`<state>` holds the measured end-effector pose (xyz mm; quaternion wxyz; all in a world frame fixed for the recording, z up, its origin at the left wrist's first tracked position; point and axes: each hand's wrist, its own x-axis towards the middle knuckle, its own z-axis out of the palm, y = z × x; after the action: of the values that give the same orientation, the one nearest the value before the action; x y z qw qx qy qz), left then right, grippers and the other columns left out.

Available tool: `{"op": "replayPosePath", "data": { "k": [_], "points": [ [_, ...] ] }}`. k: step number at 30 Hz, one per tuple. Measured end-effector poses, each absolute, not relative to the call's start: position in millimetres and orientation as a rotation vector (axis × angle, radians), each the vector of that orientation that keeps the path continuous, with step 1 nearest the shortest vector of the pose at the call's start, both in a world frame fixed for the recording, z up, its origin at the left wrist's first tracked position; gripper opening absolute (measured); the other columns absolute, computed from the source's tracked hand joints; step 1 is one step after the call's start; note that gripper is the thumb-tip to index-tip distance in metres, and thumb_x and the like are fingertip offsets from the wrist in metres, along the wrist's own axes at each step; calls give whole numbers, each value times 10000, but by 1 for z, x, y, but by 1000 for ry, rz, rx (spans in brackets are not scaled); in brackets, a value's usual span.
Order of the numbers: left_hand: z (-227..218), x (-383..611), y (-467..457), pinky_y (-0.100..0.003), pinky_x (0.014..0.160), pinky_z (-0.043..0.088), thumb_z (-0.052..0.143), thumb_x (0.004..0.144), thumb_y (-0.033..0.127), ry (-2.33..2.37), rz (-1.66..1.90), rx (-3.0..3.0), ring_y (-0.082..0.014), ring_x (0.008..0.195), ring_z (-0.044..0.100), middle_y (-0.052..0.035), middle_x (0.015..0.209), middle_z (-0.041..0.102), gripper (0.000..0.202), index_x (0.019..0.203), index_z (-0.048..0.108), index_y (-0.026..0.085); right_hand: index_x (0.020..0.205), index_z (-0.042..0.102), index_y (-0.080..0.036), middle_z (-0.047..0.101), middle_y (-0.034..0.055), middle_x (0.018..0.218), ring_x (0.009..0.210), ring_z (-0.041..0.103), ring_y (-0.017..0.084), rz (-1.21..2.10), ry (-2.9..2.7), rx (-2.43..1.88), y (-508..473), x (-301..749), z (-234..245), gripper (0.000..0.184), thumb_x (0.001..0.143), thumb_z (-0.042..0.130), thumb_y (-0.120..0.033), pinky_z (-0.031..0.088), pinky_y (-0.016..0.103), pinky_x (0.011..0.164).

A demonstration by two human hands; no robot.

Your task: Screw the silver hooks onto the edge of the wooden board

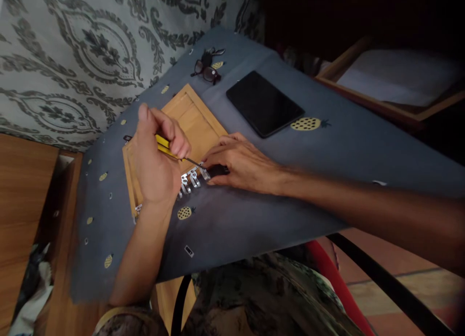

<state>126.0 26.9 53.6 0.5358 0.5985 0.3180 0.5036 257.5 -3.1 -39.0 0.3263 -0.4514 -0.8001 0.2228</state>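
My left hand is wrapped round the yellow handle of a screwdriver. Its thin dark shaft points down to the right, with the tip at a row of silver metal hooks. These hooks run along the near edge of a wooden framed panel lying on the table. My right hand is closed at the panel's near right corner, its thumb and fingers round the end hook and a small black piece. What the black piece is, I cannot make out. My left hand and wrist hide part of the panel and the hook row.
A grey-blue cloth with pineapple prints covers the table. Past my right hand lies a black tablet. Glasses and a dark small item are farther back. A patterned curtain borders the far left; an open drawer stands right.
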Motion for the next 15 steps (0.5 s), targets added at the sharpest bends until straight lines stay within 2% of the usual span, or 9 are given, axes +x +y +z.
{"op": "replayPosePath", "data": {
  "k": [2,3,5,7,10,13,15],
  "points": [
    [54,125,24,-270,510,349,497,1004,459,805,1307,1402,-99,494,442,18,556,427,448,644,510,191,966,756,-219,760,57,1101,1080,586,267,581,-2092,-1178,-3,257,-40,169,812,803,-269,340,427,965],
    [54,125,22,-270,520,354,547,986,425,804,1351,1391,-102,513,458,19,581,447,387,678,531,192,962,755,-221,761,56,1101,1084,587,270,580,-2087,-1177,-3,257,-41,164,811,802,-265,341,430,967],
    [54,124,19,-254,486,292,610,958,360,763,1394,1384,-85,472,372,42,558,378,313,701,541,195,975,754,-221,763,54,1105,1096,588,274,587,-2077,-1179,-3,257,-40,173,810,799,-252,342,435,978],
    [53,126,17,-249,456,206,595,966,345,735,1408,1386,-74,433,245,62,518,266,323,686,532,197,1002,752,-219,765,51,1103,1102,591,274,604,-2073,-1183,-3,257,-39,196,813,796,-245,340,440,990],
    [52,131,17,-256,434,151,547,979,469,744,1414,1393,-64,409,168,68,489,188,433,643,501,201,1030,749,-216,771,48,1079,1085,600,270,631,-2067,-1184,-4,257,-37,209,825,781,-248,338,447,996],
    [54,135,18,-256,415,133,499,952,613,781,1397,1403,-51,377,156,68,475,149,538,606,473,202,1027,750,-218,774,48,1059,1075,603,269,646,-2055,-1194,-4,257,-36,201,829,770,-247,338,448,987],
    [55,134,21,-256,409,132,465,944,653,777,1358,1430,-45,367,146,69,468,132,574,594,471,199,1012,751,-220,774,48,1060,1077,602,270,653,-2048,-1205,-5,257,-35,192,823,776,-249,339,445,980]
  ]
}}
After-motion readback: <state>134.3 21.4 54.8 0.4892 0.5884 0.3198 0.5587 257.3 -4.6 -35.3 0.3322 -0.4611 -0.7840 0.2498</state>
